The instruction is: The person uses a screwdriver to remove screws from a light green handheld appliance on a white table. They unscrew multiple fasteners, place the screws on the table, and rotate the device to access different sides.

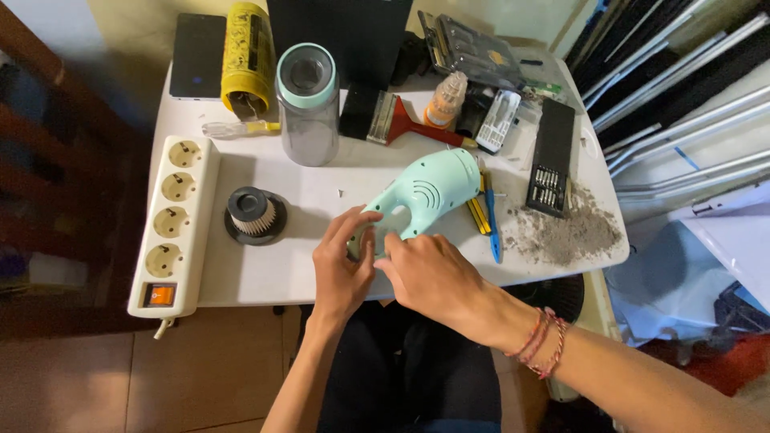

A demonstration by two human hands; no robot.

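Vacuum body [425, 196]: mint-green handheld unit, lying on its side near front edge of white table [265, 273], handle end toward front edge, nose toward back-right. Laid flat so handle end faces both hands.
Left hand [341, 269]: fingers curled around handle end from the left, closed on it; steadies the shell.
Right hand [429, 277]: fingertips pressed on the same handle end from the right, beside the left hand; pinched shut on the plastic as far as visible, exact contact point hidden by the knuckles.
Filter [255, 215]: pleated cartridge, standing upright left of the vacuum body, well apart, out of the way.
Dust cup [308, 104]: grey clear cylinder with mint rim, upright toward back edge, separated from the body.
Screwdrivers [485, 216]: blue and yellow handles lying just beside the body's right flank, within easy reach.
Bit case [553, 160]: black, open, near right edge.
Dust pile [569, 232]: grey debris dumped at front-right corner, clear of the parts.
Power strip [172, 224]: white, along left edge, orange switch at front end.
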